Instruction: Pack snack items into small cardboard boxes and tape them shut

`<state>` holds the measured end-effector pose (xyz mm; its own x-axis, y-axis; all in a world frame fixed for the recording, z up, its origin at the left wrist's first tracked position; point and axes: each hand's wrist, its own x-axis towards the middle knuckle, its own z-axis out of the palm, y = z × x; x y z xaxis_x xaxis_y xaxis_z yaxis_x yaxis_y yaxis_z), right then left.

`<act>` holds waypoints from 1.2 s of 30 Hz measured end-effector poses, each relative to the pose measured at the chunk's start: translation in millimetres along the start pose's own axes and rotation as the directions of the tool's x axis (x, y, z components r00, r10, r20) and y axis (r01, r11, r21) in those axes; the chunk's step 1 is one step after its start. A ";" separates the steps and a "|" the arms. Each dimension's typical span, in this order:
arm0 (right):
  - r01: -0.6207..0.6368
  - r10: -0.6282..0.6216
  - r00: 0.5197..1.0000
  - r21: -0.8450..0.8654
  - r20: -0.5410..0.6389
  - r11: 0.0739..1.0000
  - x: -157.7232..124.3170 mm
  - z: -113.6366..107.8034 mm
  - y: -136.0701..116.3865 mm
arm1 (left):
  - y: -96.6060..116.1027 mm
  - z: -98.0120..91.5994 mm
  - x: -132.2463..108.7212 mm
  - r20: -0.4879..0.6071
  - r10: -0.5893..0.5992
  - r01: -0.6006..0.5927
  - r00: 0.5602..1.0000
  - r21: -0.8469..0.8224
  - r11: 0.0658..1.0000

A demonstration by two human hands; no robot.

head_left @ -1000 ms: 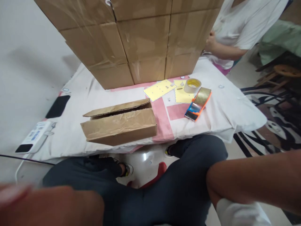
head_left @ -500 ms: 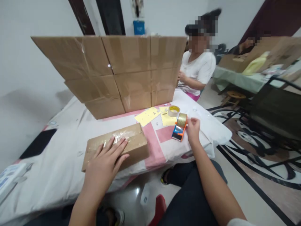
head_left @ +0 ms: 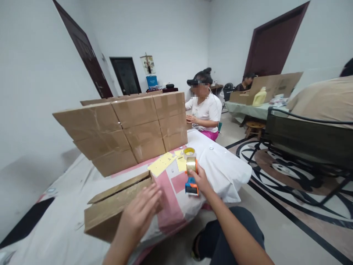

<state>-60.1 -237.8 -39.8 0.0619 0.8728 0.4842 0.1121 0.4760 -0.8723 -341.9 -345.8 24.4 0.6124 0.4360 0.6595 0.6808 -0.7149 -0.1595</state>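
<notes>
A cardboard box (head_left: 110, 204) lies on the table in front of me, and its top flaps leave a dark gap along the seam. My left hand (head_left: 145, 206) is at the right end of this box with its fingers stretched out. Whether the fingers touch the cardboard I cannot tell. My right hand (head_left: 202, 179) is wrapped round an orange and blue tape dispenser (head_left: 192, 186) with a roll of tan tape in it. Just behind the dispenser, a loose roll of tape (head_left: 189, 152) rests on the cloth beside yellow sheets (head_left: 161, 164).
Stacked cardboard boxes (head_left: 143, 129) form a wall across the back of the table. Behind it sits a person in a white shirt (head_left: 208, 110). A black chair (head_left: 306, 136) stands to the right, near another table (head_left: 242, 108). A dark flat item (head_left: 24, 221) lies at left.
My right hand has taken hold of the tape dispenser. The box now shows a gapped seam instead of a taped face, and my left hand has moved to its right end. The view has tilted up.
</notes>
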 end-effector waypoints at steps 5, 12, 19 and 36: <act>-0.133 0.083 0.986 0.384 0.145 0.914 -23.3 -3.4 -48.7 | 58.0 39.5 52.5 0.080 -0.174 0.183 0.981 -0.125 0.975; -0.232 0.103 0.955 0.487 0.277 0.842 -39.8 -8.5 -71.2 | 61.8 68.3 79.8 0.314 -0.426 0.521 0.849 -0.634 0.572; -0.216 0.087 0.954 0.463 0.286 0.860 -49.2 -1.5 -62.4 | 60.5 82.5 74.0 0.428 -0.483 0.636 0.764 -0.629 0.448; -0.169 0.191 0.979 0.234 -0.074 0.957 -43.9 17.0 -26.8 | 93.9 105.8 56.3 0.458 -0.798 0.614 0.390 -0.776 -0.145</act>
<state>-82.7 -287.0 -38.9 0.1549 0.9371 0.3128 -0.1354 0.3337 -0.9329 -201.0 -330.6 -31.2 -0.1203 0.9916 0.0480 -0.0343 -0.0525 0.9980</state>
